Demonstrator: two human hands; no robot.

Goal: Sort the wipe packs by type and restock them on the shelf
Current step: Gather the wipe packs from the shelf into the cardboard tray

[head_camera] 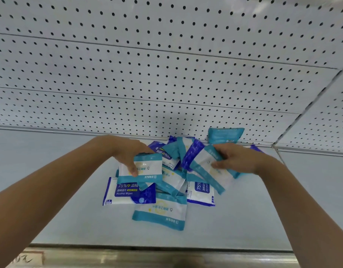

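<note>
On the shelf [60,200], teal and dark-blue wipe packs lie in one mixed pile [172,182]; the left hand [128,153] has its grip pinched on a teal pack [147,169]; the right hand [238,159] has its grip curled round another teal pack [205,167]; overlapped, slick neighbours could drag along and slide off the front edge.

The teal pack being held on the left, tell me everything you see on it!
The teal pack is a soft pouch of shiny film: white middle, teal bands top and bottom, a faint yellow ring, print upside down. The left grip pinches its left side, one finger across the front. It faces the camera, overlapping a dark blue alcohol-wipes pack in the pile.
</note>
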